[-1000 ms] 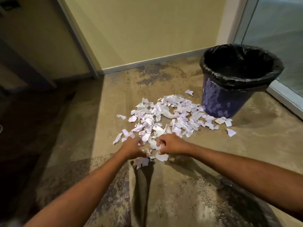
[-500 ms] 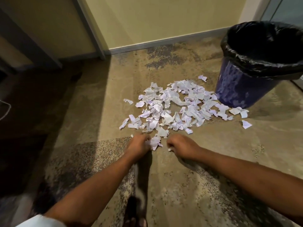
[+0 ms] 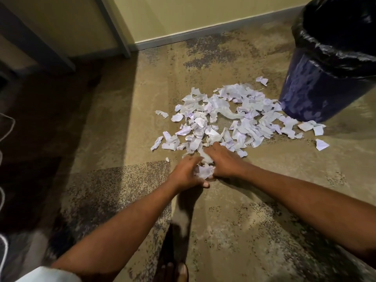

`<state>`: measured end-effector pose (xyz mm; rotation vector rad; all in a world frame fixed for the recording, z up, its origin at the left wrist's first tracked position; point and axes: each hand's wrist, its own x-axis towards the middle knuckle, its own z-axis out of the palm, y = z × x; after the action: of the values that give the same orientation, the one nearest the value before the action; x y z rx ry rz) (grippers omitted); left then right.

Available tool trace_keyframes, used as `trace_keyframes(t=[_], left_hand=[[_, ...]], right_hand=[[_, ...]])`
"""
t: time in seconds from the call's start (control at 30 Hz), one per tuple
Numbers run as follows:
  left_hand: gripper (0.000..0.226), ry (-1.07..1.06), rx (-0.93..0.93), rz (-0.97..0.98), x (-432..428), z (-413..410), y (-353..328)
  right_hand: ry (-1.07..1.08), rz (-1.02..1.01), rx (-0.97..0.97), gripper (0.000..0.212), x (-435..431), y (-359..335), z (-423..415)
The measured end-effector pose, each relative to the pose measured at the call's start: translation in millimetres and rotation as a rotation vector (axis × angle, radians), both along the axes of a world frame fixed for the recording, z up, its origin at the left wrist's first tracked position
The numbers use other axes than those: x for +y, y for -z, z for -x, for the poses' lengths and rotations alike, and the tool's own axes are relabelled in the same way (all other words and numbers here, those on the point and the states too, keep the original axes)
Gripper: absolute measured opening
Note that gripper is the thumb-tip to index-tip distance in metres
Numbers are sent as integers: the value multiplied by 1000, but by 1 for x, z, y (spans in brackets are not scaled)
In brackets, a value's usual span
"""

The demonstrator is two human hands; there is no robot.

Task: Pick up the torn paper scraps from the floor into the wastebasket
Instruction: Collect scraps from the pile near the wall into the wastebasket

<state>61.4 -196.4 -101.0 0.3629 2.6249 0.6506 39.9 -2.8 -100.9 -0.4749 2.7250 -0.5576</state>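
white cord [image 3: 8, 127] loops along the far left edge of the floor [image 3: 122, 139], where the carpet is dark and in shade. a white sleeve [image 3: 48, 274] shows in the bottom left corner. the carpet in the middle is tan with grey speckled patches. at the back a pale yellow wall [image 3: 183, 13] meets the floor with a grey strip [image 3: 203, 33] along its bottom. toes of a bare foot [image 3: 175, 271] peek in at the bottom edge.

both bare arms reach out to the near edge of the paper. the left hand [image 3: 186, 171] is low on the floor. its fingers are bent and its thumb sticks out under them, and between them it holds a small bunch of scraps [image 3: 204, 171]. the fingers are a bit blurred. the right hand [image 3: 222, 159] is just beside it and touches the same bunch from the other side. its fingers are stretched out close together, lying flat on the near scraps with the back of the hand up. its thumb is hidden.

past the hands, the big pile of torn paper scraps [image 3: 234, 117] lies spread on the tan carpet. the bits are white with some purple marks. a few lie apart at the left edge of the pile, and one loose scrap [image 3: 321, 144] sits alone to the right.

the wastebasket [image 3: 317, 92] stands in the back right corner of the floor. it is dark blue, with a black bag [image 3: 335, 55] folded over its rim. the far scraps of the pile touch its foot.
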Motion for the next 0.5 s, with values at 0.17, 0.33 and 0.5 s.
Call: trace_keyframes(t=[0.17, 0.33, 0.5], left_hand=[[61, -63, 96, -48, 4, -5, -2], [45, -149, 114, -74, 1, -6, -3], [42, -432, 36, -212, -9, -12, -8]], right_hand=[[45, 72, 17, 39, 0, -3, -2], [24, 67, 13, 62, -1, -8, -4], [-9, 87, 27, 40, -8, -10, -2]])
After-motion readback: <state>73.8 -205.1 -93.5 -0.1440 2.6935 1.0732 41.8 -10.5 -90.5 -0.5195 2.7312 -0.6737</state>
